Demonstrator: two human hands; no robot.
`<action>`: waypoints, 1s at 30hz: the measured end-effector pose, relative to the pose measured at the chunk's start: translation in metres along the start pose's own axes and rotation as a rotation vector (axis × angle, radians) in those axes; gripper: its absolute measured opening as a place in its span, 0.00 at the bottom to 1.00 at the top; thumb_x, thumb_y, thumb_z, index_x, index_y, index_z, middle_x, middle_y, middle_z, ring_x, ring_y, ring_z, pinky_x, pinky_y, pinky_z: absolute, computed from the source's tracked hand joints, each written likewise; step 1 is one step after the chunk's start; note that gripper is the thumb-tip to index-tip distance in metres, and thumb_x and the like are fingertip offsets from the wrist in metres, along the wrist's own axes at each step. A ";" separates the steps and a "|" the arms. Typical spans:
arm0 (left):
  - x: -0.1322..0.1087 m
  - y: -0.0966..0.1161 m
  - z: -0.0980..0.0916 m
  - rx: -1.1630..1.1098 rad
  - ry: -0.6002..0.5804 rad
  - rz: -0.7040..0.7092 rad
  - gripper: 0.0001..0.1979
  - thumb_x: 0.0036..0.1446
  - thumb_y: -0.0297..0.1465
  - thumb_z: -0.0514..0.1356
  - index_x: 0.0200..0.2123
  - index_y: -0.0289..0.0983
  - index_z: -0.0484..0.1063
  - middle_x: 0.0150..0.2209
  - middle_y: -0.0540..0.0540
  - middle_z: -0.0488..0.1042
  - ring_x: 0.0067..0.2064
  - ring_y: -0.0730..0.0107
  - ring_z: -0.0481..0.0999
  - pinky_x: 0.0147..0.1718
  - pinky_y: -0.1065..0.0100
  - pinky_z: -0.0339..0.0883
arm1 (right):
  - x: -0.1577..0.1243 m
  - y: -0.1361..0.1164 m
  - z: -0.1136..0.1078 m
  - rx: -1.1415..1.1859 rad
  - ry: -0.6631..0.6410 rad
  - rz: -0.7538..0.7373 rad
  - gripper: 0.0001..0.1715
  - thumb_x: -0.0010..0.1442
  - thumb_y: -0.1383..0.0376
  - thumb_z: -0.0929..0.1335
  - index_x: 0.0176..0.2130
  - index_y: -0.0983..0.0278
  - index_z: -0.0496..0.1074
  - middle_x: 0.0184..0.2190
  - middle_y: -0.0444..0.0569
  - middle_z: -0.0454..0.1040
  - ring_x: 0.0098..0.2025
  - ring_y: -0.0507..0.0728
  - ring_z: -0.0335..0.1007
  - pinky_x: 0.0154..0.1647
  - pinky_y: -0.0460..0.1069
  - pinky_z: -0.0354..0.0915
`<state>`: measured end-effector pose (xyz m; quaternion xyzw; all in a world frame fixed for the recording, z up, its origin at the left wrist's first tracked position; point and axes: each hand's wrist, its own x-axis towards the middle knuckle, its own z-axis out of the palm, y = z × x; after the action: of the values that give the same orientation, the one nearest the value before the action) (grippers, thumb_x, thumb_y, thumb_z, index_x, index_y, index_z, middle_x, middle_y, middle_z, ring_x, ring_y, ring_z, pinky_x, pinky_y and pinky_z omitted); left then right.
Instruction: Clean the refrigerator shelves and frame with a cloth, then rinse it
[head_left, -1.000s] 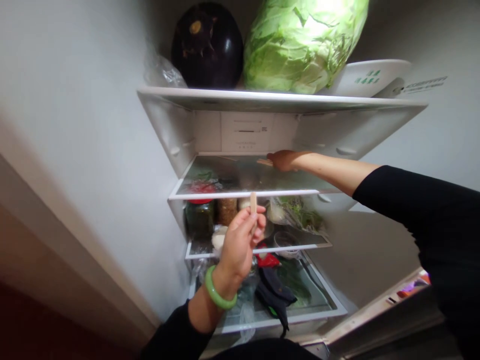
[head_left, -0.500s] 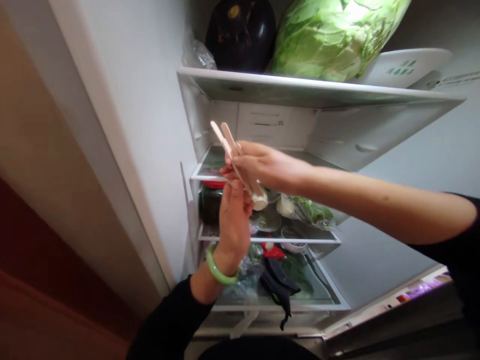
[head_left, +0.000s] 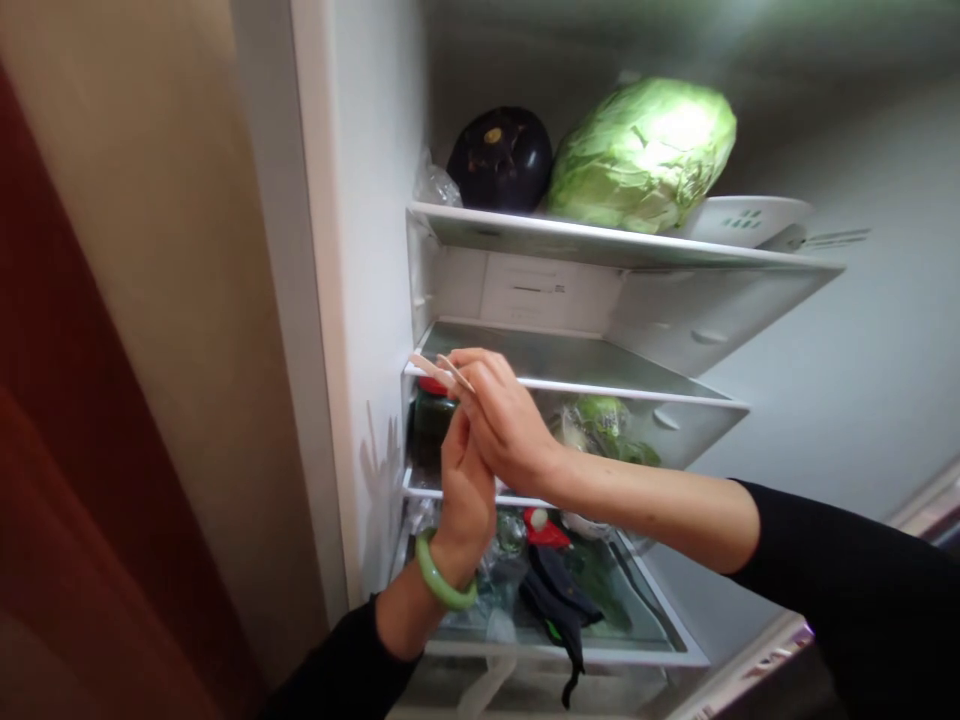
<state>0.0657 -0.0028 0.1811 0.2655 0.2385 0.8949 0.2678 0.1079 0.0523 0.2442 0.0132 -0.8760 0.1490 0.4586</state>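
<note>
Sticks (head_left: 431,370) are just in front of the middle shelf (head_left: 600,360), near its left end; long axis slants from the shelf's left down toward its right. We see two tips poking out past our fingers; the rest is hidden, count unclear. Right hand (head_left: 506,415) is nearer, curled over the sticks and gripping them. Left hand (head_left: 469,485) points up from below the middle shelf's front edge, touching the right one; fingertips covered, so we can't tell if it grips. Sticks look thin, flat, pale wood. We wear a smooth green bangle (head_left: 446,575). Above the middle shelf: round glossy eggplant (head_left: 501,165), pale cabbage (head_left: 637,160) with crinkled leaves, white bowl (head_left: 742,220) with green print. Below it, left end: dark jar (head_left: 431,425), red top.
</note>
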 end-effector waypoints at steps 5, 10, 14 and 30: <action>0.002 0.011 -0.009 -0.001 -0.035 -0.157 0.15 0.55 0.41 0.73 0.40 0.37 0.81 0.35 0.50 0.80 0.34 0.75 0.76 0.32 0.76 0.70 | 0.009 0.003 -0.002 0.312 -0.181 0.384 0.12 0.74 0.62 0.60 0.47 0.62 0.71 0.52 0.53 0.77 0.55 0.58 0.72 0.62 0.57 0.68; 0.005 0.031 -0.002 -0.167 -0.021 -0.231 0.12 0.64 0.37 0.67 0.48 0.39 0.80 0.44 0.47 0.81 0.46 0.73 0.80 0.39 0.77 0.72 | 0.017 -0.012 -0.010 0.848 -0.226 0.667 0.09 0.72 0.60 0.65 0.47 0.63 0.70 0.53 0.51 0.79 0.49 0.54 0.78 0.45 0.48 0.77; 0.007 0.050 0.006 -0.187 -0.148 -0.414 0.11 0.71 0.33 0.58 0.36 0.35 0.75 0.28 0.50 0.72 0.26 0.79 0.73 0.21 0.80 0.63 | 0.023 -0.018 -0.019 0.862 -0.219 0.724 0.06 0.68 0.64 0.68 0.46 0.63 0.69 0.52 0.52 0.79 0.45 0.54 0.80 0.38 0.46 0.79; 0.017 0.052 0.007 -0.115 -0.314 -0.664 0.14 0.66 0.33 0.64 0.33 0.34 0.63 0.27 0.55 0.63 0.19 0.88 0.57 0.14 0.85 0.51 | 0.029 0.025 -0.031 0.298 -0.257 0.393 0.22 0.75 0.59 0.61 0.49 0.66 0.80 0.44 0.50 0.84 0.46 0.56 0.80 0.54 0.51 0.72</action>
<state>0.0399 -0.0290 0.2220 0.2923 0.2169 0.7197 0.5912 0.1115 0.0877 0.2781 -0.0709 -0.8811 0.3596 0.2989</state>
